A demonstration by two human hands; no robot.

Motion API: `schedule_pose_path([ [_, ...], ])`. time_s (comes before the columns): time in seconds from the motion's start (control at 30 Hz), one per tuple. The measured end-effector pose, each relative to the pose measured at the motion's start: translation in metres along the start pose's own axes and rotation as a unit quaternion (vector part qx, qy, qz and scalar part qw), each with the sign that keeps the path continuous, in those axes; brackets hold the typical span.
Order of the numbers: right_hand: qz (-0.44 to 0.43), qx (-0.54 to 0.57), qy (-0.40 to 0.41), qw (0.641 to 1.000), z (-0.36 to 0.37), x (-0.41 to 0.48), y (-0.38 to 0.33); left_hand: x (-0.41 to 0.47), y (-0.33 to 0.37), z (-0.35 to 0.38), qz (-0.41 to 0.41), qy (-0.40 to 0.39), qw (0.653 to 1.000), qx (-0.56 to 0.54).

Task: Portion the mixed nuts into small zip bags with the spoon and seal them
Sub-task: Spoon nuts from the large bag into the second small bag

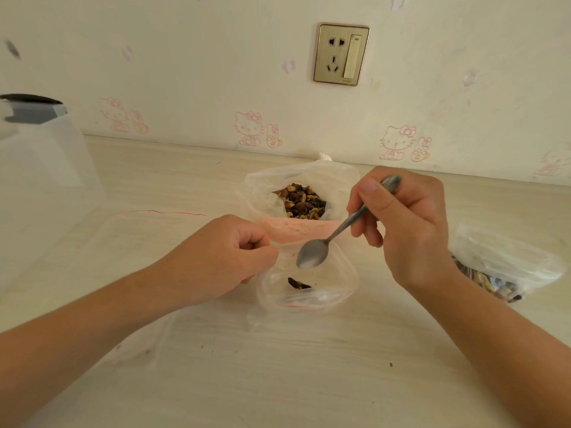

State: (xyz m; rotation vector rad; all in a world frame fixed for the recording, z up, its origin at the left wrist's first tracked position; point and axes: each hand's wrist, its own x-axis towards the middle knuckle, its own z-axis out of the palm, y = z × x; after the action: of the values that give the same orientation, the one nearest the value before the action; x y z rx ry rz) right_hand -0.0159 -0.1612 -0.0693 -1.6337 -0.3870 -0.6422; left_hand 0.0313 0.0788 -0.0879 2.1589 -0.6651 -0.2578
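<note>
while your left hand pinches the small zip bag open at its rim, your right hand grips the empty spoon over it. thin film likely flops; hold near the zip. nuts bag sits just behind.

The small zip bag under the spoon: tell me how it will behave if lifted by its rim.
The small zip bag looks like thin clear film, so it would probably sag and fold. With only a few nuts inside, it is likely very light. The left hand pinches its rim open; released, the mouth may collapse.
</note>
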Motion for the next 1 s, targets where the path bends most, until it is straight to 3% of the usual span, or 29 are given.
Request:
schedule_pose_path([
  [0.13,0.041,0.038,0.098,0.994,-0.007,0.008,0.004,-0.001,0.001,0.0,0.015,-0.008,1.0,-0.021],
  [0.27,0.076,0.038,0.161,0.983,-0.015,0.019,0.012,0.008,-0.003,-0.011,-0.07,0.033,0.993,-0.087],
  [0.4,0.097,-0.012,0.099,0.99,-0.015,0.017,0.021,0.028,-0.009,-0.024,-0.159,0.066,0.974,-0.147],
  [0.57,0.089,-0.033,0.007,0.995,-0.008,0.01,0.025,0.053,-0.004,-0.013,-0.147,0.066,0.976,-0.148],
  [0.77,0.093,-0.054,0.104,0.989,-0.017,0.018,0.027,0.064,-0.016,-0.002,-0.121,0.064,0.987,-0.089],
  [1.0,0.132,-0.165,0.092,0.973,-0.017,0.021,0.03,0.066,-0.013,0.0,-0.143,0.089,0.986,-0.018],
])
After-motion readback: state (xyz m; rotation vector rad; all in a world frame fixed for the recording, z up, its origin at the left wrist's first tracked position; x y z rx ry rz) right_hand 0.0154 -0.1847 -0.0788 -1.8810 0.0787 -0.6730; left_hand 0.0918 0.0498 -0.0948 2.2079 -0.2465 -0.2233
